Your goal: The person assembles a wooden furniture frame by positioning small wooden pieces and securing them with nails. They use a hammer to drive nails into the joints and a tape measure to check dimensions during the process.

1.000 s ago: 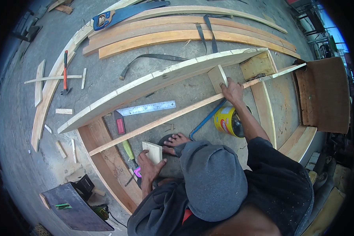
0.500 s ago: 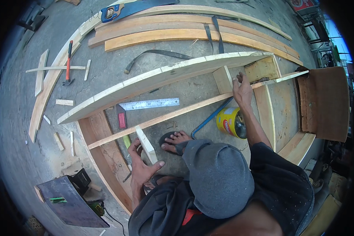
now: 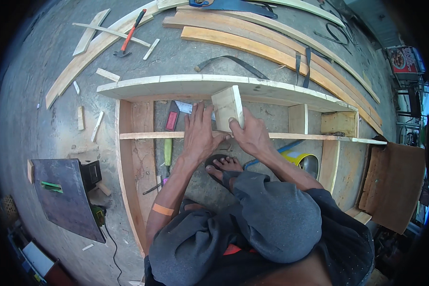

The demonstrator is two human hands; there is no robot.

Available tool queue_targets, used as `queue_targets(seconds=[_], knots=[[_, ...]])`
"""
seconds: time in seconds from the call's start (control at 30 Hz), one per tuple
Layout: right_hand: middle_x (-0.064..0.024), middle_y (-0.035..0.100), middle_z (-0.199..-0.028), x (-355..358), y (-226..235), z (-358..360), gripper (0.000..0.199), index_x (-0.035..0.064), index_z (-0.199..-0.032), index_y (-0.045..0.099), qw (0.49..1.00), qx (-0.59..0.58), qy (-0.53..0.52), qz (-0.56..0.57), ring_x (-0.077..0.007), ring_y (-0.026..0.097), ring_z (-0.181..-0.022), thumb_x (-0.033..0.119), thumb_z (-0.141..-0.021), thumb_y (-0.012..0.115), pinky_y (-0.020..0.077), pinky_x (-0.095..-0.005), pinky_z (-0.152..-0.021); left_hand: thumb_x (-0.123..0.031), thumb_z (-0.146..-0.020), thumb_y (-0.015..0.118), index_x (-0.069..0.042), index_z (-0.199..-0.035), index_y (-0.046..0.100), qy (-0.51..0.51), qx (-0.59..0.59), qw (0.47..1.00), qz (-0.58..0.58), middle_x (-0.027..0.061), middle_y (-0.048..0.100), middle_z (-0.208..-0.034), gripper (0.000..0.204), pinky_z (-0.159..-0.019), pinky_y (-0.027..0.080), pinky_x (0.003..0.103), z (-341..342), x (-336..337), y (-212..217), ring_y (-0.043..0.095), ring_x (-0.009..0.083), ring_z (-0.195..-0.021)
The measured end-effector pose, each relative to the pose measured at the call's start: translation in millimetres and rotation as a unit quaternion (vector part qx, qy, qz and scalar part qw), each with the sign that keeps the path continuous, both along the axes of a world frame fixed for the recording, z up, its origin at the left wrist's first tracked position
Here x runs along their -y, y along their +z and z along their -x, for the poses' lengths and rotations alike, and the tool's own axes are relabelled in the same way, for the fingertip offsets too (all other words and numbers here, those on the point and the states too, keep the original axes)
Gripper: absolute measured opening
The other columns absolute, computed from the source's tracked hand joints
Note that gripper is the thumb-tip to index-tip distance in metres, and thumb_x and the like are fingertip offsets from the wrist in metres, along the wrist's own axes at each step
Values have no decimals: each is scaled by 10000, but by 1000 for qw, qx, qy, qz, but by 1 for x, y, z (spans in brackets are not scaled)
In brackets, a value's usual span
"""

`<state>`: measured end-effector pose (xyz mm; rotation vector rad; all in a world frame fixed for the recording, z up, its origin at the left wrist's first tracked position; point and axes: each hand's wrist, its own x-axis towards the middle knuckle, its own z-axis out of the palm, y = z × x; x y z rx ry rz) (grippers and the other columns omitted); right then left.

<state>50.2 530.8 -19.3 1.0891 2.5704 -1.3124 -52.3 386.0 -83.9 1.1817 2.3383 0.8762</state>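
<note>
A short wooden board [image 3: 227, 110] stands tilted beside the middle slat [image 3: 281, 136] of a wooden frame. My right hand [image 3: 250, 135] is closed around its right edge, with the thumb on the near face. Just left of it, my left hand [image 3: 199, 132] lies over the slat, fingers stretched out and thumb pointing toward the board. Under the left fingers is a try square [image 3: 172, 119] with a red and dark handle, its metal blade partly covered. A green-handled tool [image 3: 168, 151] lies below the slat near my left forearm.
The long curved board [image 3: 176, 82] forms the frame's far side. A yellow can [image 3: 296, 157] stands right of my foot. Beyond lie a hammer [image 3: 132, 32], a handsaw [image 3: 238, 6], and long planks [image 3: 243, 44]. A dark board with a power tool [image 3: 64, 195] sits left; brown cardboard [image 3: 398, 176] right.
The short board has passed from my left hand to my right and moved up to the slat. My right hand came left along the slat; my left hand let go and now lies flat there.
</note>
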Motion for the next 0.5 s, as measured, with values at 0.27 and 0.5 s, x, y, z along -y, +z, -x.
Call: queue_targets(seconds=[0.27,0.5], knots=[[-333,709,-945,-7,7,5,485,-89,-1233,596,998,-42,-21,33,-467,718,-859,284,-924,561,556,-525,-794,-354,-795,856,-29,-1545,360,-6,39,997,-64,291,374,-1566,955,-1187,291,593,-5,28,-5,356,463,-1464],[-180,734,-910,-28,18,21,694,-82,-1471,474,971,75,-12,228,-169,703,-620,349,-953,640,576,-280,-524,-79,-784,709,45,-1475,437,-38,-92,988,-118,305,552,-1420,753,-1164,358,556,-28,32,-19,496,418,-1393]])
